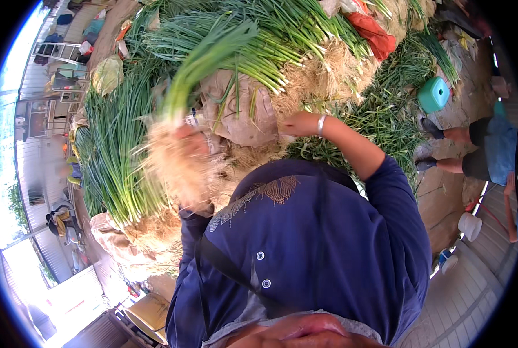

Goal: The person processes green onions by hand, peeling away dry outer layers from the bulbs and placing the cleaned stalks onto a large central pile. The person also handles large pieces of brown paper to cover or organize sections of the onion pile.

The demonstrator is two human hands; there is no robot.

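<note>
In front of the person's dark blue shirt, the left hand (184, 139) is clenched around a bunch of long green spring onions with pale, tangled roots (180, 124), its grip closed where the stalks meet the roots; the leaves point up and away, the blurred root mass hangs toward the body. The right hand (296, 123), wearing a silver bracelet (321, 124), reaches to a brown crumpled sack (244, 116) amid the heap; whether its grip is closed or released cannot be told. Around both hands lies a large pile of green spring onions (282, 40) with straw-coloured roots. An orange-red cloth (372, 32) lies on the pile's far side. At the right stand a turquoise plastic stool (433, 94) and another person's legs (453, 151).
</note>
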